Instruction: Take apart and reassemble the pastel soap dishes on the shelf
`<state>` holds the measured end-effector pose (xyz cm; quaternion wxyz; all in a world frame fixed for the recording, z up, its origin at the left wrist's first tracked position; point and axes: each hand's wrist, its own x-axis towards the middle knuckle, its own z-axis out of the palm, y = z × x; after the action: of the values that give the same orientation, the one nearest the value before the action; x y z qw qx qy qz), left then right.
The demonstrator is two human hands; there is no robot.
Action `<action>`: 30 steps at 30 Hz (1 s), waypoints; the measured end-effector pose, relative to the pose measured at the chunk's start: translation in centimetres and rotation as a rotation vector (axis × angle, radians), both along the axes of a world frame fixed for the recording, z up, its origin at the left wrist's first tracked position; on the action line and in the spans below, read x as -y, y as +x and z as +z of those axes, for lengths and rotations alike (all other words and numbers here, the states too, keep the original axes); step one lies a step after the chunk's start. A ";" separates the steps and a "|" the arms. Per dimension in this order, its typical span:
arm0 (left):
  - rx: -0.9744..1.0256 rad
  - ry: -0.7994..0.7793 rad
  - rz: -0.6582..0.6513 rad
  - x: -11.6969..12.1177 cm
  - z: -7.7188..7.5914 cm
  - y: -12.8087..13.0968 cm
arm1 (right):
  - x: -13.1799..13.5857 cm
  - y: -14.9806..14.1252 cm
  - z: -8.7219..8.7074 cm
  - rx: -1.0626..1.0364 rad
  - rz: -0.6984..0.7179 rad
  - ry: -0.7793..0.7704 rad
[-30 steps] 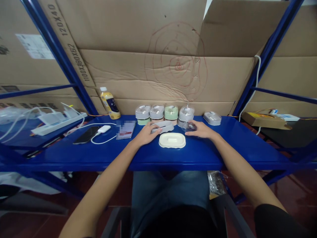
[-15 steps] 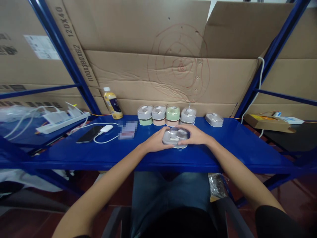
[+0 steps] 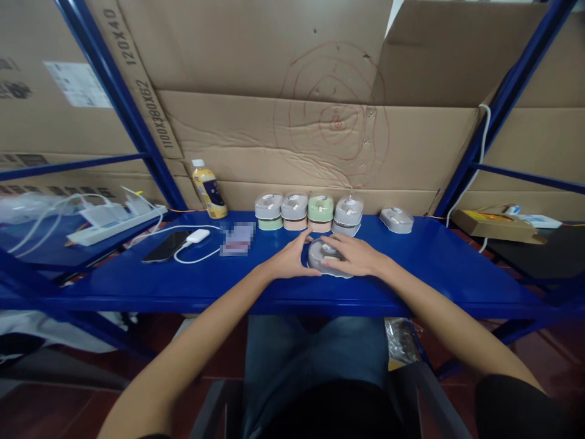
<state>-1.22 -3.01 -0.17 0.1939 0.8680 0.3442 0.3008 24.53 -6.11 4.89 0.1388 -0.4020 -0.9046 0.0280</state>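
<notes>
A small grey-lidded container (image 3: 323,253) sits on the blue shelf (image 3: 183,286) in front of me. My right hand (image 3: 354,256) lies over its top and right side, fingers curled on it. My left hand (image 3: 287,261) rests at its left edge with fingers stretched toward it, touching the side. Behind stands a row of similar lidded containers (image 3: 307,210) in grey, pink and green. One more grey lid (image 3: 396,219) lies apart to the right.
A yellow bottle (image 3: 209,189) stands at the back left. A black phone (image 3: 164,246) with a white charger and cable (image 3: 194,238) lies left, beside a power strip (image 3: 112,222). Cardboard sheets (image 3: 297,122) close the back; blue posts (image 3: 493,116) rise at both sides.
The grey lid went from my left hand onto the cream base, both hands pressing it. Now my right hand covers the closed container and my left has slid off to its left edge.
</notes>
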 end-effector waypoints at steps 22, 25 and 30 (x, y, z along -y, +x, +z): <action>-0.014 0.167 0.097 0.1 1.4 -0.1 | -4.8 12.1 -1.2 0.346 -0.392 0.293; 0.029 0.167 0.130 -0.1 1.5 -0.1 | -8.8 11.9 -1.1 0.385 -0.475 0.297; 0.034 0.175 0.131 -0.1 1.5 -0.2 | -11.8 11.5 -1.2 0.406 -0.568 0.329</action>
<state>-1.43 -2.89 1.28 0.1032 0.8521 0.3691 0.3565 36.05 5.70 3.74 0.0216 -0.6063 -0.7587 -0.2373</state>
